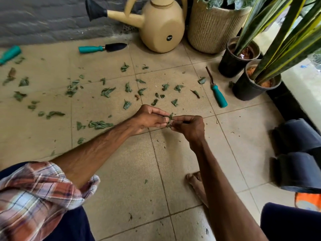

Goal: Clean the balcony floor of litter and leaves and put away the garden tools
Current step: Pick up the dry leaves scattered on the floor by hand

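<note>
Green leaf scraps (107, 92) litter the tan tiled floor (121, 171); the left hand (149, 119) and right hand (190, 126) together pinch a small leaf clump (170, 117) (teal-handled tools (102, 48) lie beyond).

Soft, even daylight; shadows faint.
Brightest along right edge; wide-angle bending at borders; teal tool handle (10, 54) far left blurred.

- Left hand (150, 117) and right hand (188, 125) meet above the tiled floor (121, 180), both pinching a small leaf clump (169, 120).
- Leaf litter (106, 92) scattered across the floor's far half.
- Trowel (102, 48) lies near the far wall.
</note>
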